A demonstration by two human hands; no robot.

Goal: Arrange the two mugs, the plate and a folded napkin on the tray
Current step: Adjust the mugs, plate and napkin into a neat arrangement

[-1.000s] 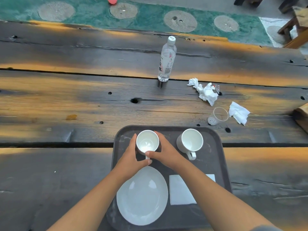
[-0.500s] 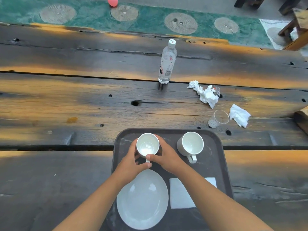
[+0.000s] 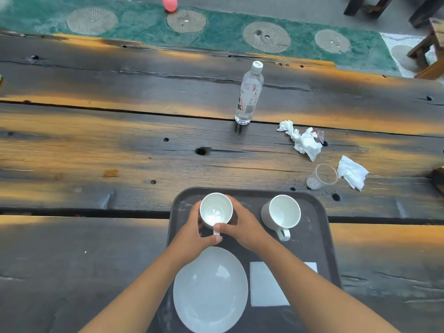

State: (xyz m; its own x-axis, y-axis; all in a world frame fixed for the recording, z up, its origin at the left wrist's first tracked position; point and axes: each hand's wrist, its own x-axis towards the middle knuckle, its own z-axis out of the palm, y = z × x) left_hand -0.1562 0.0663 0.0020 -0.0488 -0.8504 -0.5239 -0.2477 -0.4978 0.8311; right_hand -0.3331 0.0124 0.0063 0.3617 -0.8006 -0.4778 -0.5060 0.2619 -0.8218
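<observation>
A dark grey tray [image 3: 314, 239] lies on the wooden table in front of me. Both hands wrap a white mug [image 3: 216, 210] at the tray's far left: my left hand [image 3: 192, 234] on its left side, my right hand [image 3: 242, 227] on its right, thumbs near the handle, which points toward me. A second white mug [image 3: 283, 213] stands at the far right of the tray, handle toward me. The white plate [image 3: 210, 289] lies at the near left. A folded white napkin [image 3: 264, 284] lies to its right, partly hidden by my right forearm.
Beyond the tray stand a clear water bottle [image 3: 249, 92], crumpled tissues [image 3: 304, 140], a tipped clear plastic cup [image 3: 323, 176] and another tissue [image 3: 352, 171]. Wooden furniture [image 3: 430, 51] stands at the far right. A pink ball [image 3: 169, 3] lies on the ground past the table.
Both hands stay on the left mug, which keeps its place on the tray. The camera view has tilted slightly, nothing else has moved.
</observation>
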